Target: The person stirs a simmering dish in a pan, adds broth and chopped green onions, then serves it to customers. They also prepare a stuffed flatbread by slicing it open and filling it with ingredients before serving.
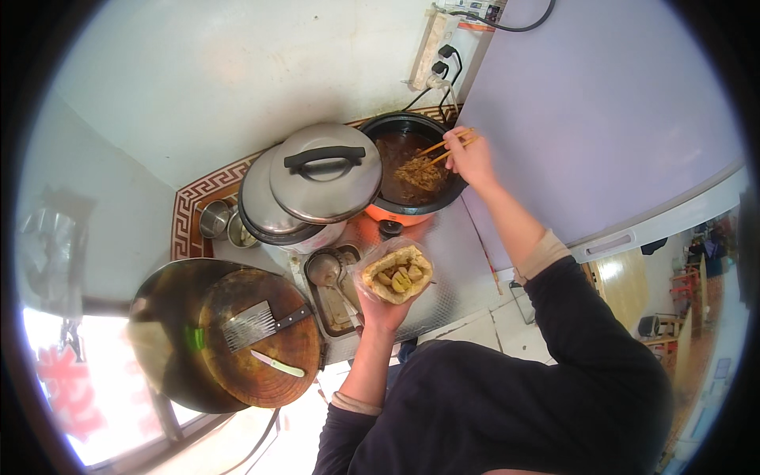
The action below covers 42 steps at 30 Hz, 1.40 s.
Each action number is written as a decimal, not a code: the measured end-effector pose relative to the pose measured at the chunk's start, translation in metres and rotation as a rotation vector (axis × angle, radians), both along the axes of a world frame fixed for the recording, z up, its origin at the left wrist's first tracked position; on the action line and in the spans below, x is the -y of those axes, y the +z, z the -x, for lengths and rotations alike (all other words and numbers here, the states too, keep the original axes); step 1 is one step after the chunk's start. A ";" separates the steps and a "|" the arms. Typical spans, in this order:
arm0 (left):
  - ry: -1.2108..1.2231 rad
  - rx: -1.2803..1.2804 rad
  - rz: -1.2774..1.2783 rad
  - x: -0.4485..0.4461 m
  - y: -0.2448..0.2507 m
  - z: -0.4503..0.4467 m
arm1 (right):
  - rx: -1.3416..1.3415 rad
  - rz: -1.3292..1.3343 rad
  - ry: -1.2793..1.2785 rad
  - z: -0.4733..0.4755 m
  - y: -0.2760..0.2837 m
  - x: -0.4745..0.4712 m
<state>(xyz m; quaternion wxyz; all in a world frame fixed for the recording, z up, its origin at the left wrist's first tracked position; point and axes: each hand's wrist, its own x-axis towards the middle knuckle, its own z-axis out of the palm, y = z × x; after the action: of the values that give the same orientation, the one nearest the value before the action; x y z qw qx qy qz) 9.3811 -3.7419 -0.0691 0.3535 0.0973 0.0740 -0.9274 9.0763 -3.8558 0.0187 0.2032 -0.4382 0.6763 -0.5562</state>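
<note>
My left hand (pixel 386 310) holds an open bread pocket (pixel 380 274) in a clear plastic bag (pixel 361 279). Pieces of sliced egg (pixel 402 279) lie inside the bread, with some darker filling behind them. In my right hand (pixel 471 157) is a pair of wooden chopsticks (pixel 442 155). Their tips reach into a black-rimmed orange electric pot (pixel 395 215), at a clump of shredded brown food (pixel 423 173) that sits in dark broth (pixel 395 151).
Left of the orange pot, a steel lid (pixel 326 196) rests over another lidded pot (pixel 252 199). A metal tray (pixel 323 314) carries a ladle (pixel 325 270). On a round wooden board (pixel 267 380) lie a slotted spatula (pixel 249 326) and a small knife (pixel 279 363). Cords hang from a power strip (pixel 430 53).
</note>
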 end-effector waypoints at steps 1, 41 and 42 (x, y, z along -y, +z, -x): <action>-0.002 0.063 0.026 0.000 -0.001 0.002 | 0.030 0.009 -0.001 -0.002 0.000 0.003; 0.050 0.009 0.016 0.046 -0.051 0.048 | 0.084 0.308 0.025 -0.006 0.091 -0.033; 0.059 -0.003 0.003 0.046 -0.052 0.049 | 0.078 0.325 0.051 -0.006 0.089 -0.033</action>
<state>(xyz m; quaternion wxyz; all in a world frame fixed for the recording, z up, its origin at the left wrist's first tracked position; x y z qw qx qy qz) 9.3322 -3.7877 -0.1212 0.3806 0.0932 0.0760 -0.9169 9.0828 -3.8228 0.1075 0.1697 -0.4605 0.5577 -0.6694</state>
